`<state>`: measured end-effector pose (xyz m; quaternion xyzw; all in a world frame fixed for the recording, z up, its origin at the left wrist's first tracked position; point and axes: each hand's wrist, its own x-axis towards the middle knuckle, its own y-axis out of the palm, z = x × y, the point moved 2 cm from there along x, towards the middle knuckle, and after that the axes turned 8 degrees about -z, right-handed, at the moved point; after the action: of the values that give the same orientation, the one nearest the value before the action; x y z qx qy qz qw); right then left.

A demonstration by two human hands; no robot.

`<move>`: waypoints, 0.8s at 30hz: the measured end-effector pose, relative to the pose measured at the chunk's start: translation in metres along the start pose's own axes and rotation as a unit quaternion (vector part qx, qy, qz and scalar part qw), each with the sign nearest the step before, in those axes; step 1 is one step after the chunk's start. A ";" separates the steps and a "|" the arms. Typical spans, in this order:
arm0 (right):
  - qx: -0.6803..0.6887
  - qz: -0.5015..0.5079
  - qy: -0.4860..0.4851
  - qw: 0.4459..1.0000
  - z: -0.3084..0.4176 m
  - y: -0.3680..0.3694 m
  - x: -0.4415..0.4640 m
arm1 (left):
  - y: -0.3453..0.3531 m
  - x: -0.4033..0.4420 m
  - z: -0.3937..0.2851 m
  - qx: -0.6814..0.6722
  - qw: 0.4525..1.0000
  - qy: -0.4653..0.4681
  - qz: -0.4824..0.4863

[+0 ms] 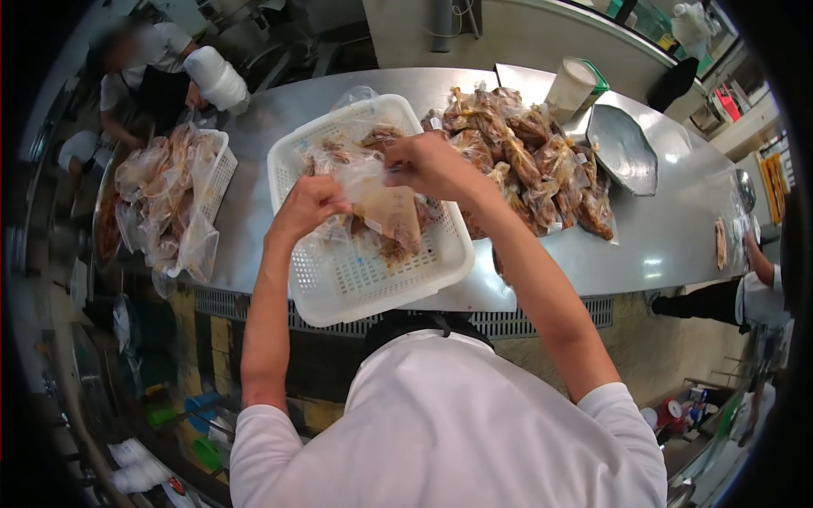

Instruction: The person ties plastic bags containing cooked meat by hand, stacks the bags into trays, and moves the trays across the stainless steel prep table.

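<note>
A clear plastic bag [385,207] with brown cooked-looking meat in its lower part is stretched between my two hands. My left hand [312,205] pinches one side of its top. On the other side, my right hand [428,165] is closed on the bag's upper edge, slightly blurred. Beneath them stands a white perforated plastic basket [339,298], tilted in view. More brown meat pieces [334,154] lie in its far part, partly hidden by the bag and my hands.
A large heap of bagged meat [525,157] lies on the steel table [677,224] to the right. Beyond it are a metal tray [625,148] and a whitish container [569,85]. At left, another basket [222,173] holds bagged meat, near a co-worker [140,72]. A person [766,296] stands far right.
</note>
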<state>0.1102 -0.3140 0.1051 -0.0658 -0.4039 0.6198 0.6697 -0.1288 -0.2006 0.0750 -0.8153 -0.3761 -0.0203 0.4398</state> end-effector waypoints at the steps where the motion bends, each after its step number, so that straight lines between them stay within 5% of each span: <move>1: -0.020 -0.001 0.033 0.999 0.003 -0.012 -0.005 | -0.008 -0.005 0.009 0.025 0.999 0.042 0.015; 3: -0.039 -0.004 0.068 0.997 0.013 -0.022 -0.005 | -0.017 -0.003 0.009 0.050 0.995 0.085 0.034; 7: 0.017 -0.047 0.040 0.998 0.041 -0.017 -0.002 | 0.003 0.016 -0.042 -0.149 0.984 0.008 -0.102; 10: 0.046 -0.087 0.076 0.992 0.045 -0.009 -0.002 | 0.032 0.016 -0.058 -0.251 0.956 -0.141 0.060; 11: 0.044 -0.087 0.077 0.992 0.040 -0.006 -0.008 | 0.038 0.020 -0.053 -0.242 0.963 -0.111 0.035; 13: 0.265 -0.253 0.057 0.929 0.027 0.001 -0.029 | 0.040 0.029 -0.066 -0.238 0.968 -0.081 0.009; 17: 0.224 -0.133 0.043 0.965 -0.015 0.046 -0.077 | 0.035 0.042 -0.109 -0.352 0.925 -0.103 -0.096; 19: 0.272 -0.181 0.062 0.943 -0.015 0.075 -0.072 | 0.038 0.050 -0.133 -0.334 0.938 -0.053 -0.078; 21: 0.338 -0.166 0.186 0.907 -0.015 0.086 -0.065 | 0.045 0.052 -0.129 -0.372 0.926 -0.066 -0.016; 23: 0.453 -0.202 0.239 0.835 -0.011 0.082 -0.058 | 0.038 0.056 -0.139 -0.346 0.924 0.055 -0.151; 24: 0.540 -0.241 0.246 0.768 -0.008 0.074 -0.055 | 0.030 0.048 -0.138 -0.246 0.954 0.006 -0.169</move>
<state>0.0629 -0.3428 0.0310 0.2557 0.1732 0.5162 0.7989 -0.0347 -0.2830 0.1561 -0.8228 -0.4889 -0.1914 0.2178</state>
